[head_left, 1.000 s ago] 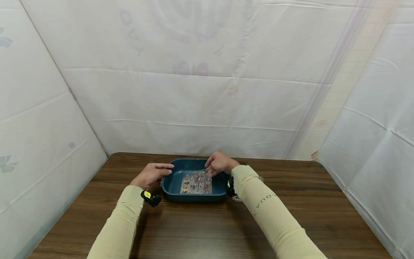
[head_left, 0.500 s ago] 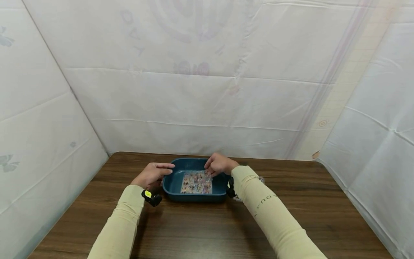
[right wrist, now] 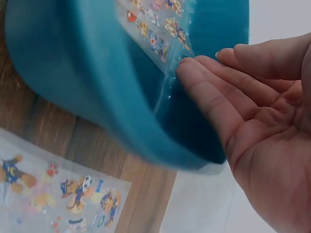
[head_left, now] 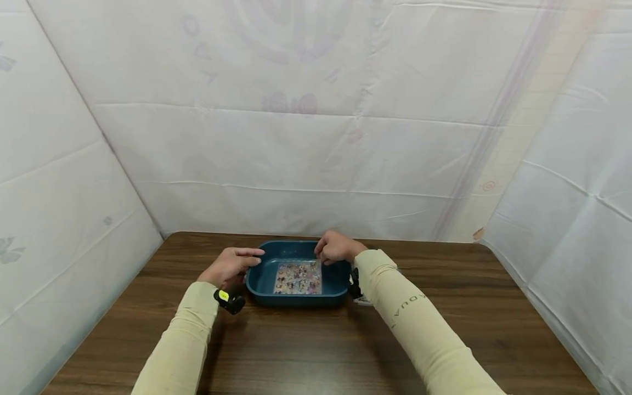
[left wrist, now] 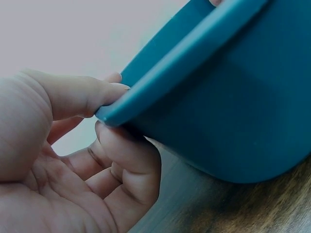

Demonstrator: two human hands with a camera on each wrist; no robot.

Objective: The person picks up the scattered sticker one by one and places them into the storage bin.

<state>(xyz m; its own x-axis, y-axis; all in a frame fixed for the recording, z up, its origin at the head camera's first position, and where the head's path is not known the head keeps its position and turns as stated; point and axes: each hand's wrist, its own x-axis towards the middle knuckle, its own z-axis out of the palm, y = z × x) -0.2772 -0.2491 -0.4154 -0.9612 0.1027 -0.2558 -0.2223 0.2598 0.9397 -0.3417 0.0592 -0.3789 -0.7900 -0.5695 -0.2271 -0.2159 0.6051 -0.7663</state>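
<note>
White sheeting [head_left: 296, 153] rises behind the blue tub [head_left: 296, 301] — my left hand [head_left: 228, 267] pinches its left end; inside it — my right hand [head_left: 337, 247], loosely extended, touches the sticker sheet [head_left: 298, 278].

One blue tub [head_left: 296, 301]; two grips [head_left: 226, 267] [head_left: 338, 247]; at least two sticker sheets [head_left: 298, 278] [right wrist: 58, 191].

Left arm [head_left: 173, 345]: up it slants, from lower left!
Left hand [head_left: 227, 267]: pinching, thumb above bent fingers!
Right arm [head_left: 424, 323]: in from lower right!
Right hand [head_left: 337, 248]: below centre, fingers nearly straight!
</note>
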